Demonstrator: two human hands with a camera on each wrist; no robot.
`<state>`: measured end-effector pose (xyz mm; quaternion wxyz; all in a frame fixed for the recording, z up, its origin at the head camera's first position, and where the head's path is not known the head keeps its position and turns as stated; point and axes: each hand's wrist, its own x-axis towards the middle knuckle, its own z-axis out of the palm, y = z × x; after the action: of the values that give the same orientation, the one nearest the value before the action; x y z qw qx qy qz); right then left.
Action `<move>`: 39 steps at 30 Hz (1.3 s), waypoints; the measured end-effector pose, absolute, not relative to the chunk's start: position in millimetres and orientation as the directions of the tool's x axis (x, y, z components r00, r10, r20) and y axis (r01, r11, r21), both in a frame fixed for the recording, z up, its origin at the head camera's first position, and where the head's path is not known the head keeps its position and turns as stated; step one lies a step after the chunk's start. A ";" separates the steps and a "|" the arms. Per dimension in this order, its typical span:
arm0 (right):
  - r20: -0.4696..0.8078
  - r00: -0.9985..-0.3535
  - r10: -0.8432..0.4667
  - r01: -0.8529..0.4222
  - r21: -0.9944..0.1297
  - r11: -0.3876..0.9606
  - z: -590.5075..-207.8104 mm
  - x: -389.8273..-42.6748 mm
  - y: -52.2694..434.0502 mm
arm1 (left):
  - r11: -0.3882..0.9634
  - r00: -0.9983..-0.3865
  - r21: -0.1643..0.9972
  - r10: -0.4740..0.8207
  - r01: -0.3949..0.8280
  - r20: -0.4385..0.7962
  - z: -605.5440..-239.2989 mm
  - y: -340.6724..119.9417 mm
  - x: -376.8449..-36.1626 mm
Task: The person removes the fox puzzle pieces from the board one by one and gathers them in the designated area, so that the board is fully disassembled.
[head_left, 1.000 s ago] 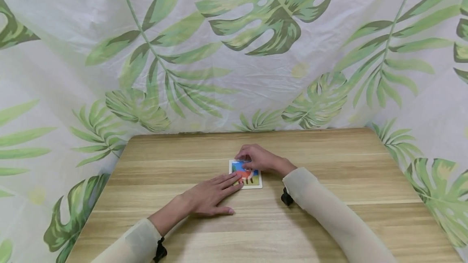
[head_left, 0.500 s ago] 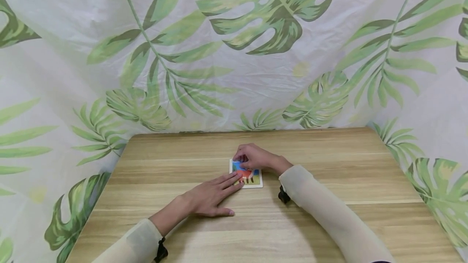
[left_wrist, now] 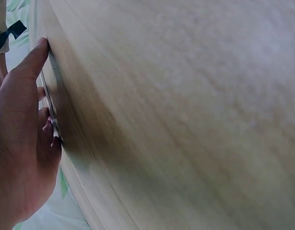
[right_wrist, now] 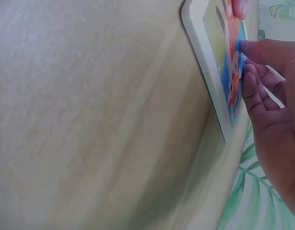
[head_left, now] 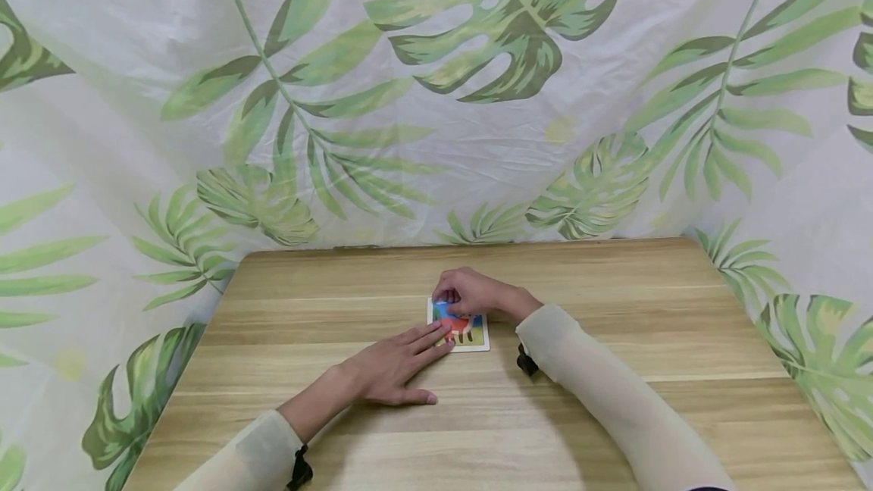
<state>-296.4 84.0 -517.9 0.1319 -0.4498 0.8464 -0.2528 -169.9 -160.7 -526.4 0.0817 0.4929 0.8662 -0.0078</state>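
Observation:
A small square picture puzzle (head_left: 477, 342) with a white frame lies flat on the wooden table. Its picture is an orange fox on blue and yellow-green ground. My left hand (head_left: 392, 364) lies flat with straight fingers. Its fingertips rest on the puzzle's lower left part, and the thumb sits on the bare wood. My right hand (head_left: 477, 292) bends over the upper left corner, thumb and curled fingertips pinching at a blue part there. In the right wrist view, the thumb and fingers of the right hand (right_wrist: 277, 96) touch the picture; whether that blue part is loose, I cannot tell.
The light wooden table (head_left: 314, 279) reaches back to a white cloth (head_left: 382, 195) printed with green leaves. Its rounded far corners show on both sides. Both forearms, in pale sleeves with black wrist clips, come in from the front edge.
My right hand has shifted slightly to the left along the puzzle's top edge. The left hand and the puzzle have stayed in place.

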 end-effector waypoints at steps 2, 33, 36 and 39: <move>-0.002 -0.556 -0.831 -0.699 -0.539 0.469 -517.9 -296.8 83.4 | 0.512 -0.499 0.068 0.854 0.856 -0.148 -526.0 -160.8 -169.8; 0.011 -0.545 -0.839 -0.721 -0.516 0.462 -513.4 -294.5 83.0 | 0.514 -0.497 0.156 0.857 0.843 -0.135 -526.6 -160.3 -171.1; 0.012 -0.544 -0.839 -0.725 -0.510 0.463 -513.8 -294.6 83.3 | 0.515 -0.497 0.147 0.856 0.844 -0.142 -525.3 -160.0 -171.0; 0.008 -0.543 -0.840 -0.726 -0.507 0.465 -513.5 -295.2 83.5 | 0.517 -0.498 0.143 0.855 0.844 -0.146 -524.5 -159.6 -171.1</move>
<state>-295.2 83.5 -513.5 0.1223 -0.4620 0.8471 -0.2325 -171.1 -159.6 -524.5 0.0994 0.4910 0.8651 0.0260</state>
